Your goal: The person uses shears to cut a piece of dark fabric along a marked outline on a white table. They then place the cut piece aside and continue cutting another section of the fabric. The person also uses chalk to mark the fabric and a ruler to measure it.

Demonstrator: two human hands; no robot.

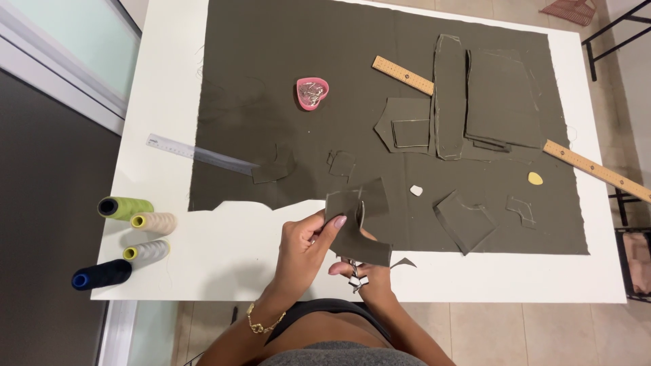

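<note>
— Olive-drab cloth [271, 41] spread over most of a white table [224, 251], with a ragged notch cut out of the near edge.

— On the cloth?

— Cut pieces: a long narrow strip [449, 95] and a big panel [502, 98] toward the far right, a pocket-shaped piece [400, 122] just beside them, smaller scraps lower down. Also a pink heart-shaped dish of pins [312, 93] near the middle, a wooden ruler [597, 169] running slantwise under the pieces, a clear plastic ruler [196, 152] half on the cloth at the left, a white chalk bit [416, 190] and a yellow one [536, 178].

— Off the cloth?

— Four thread cones at the left edge: green [125, 207], cream [154, 221], grey [146, 251], dark blue [102, 274].

— And the hands?

— Left hand [305, 247] pinched shut, thumb and fingertips clamped on the upper left of a small olive fabric piece [356, 234]. Right hand [363, 274] mostly hidden under that piece, gripping it from below; fingers closed on it as far as can be made out. Something small and metallic just beneath the fingers; can't tell what. Gold bracelet [261, 325] on the left wrist.

— Where is the piece itself?

— Lifted above the near edge of the table, centre, overlapping the cloth's front border.

— The room?

— Beige floor tiles [488, 332] beneath the table, a frosted glass panel in a pale frame [61, 61] at the left, black metal legs [610, 34] at the far right.
</note>
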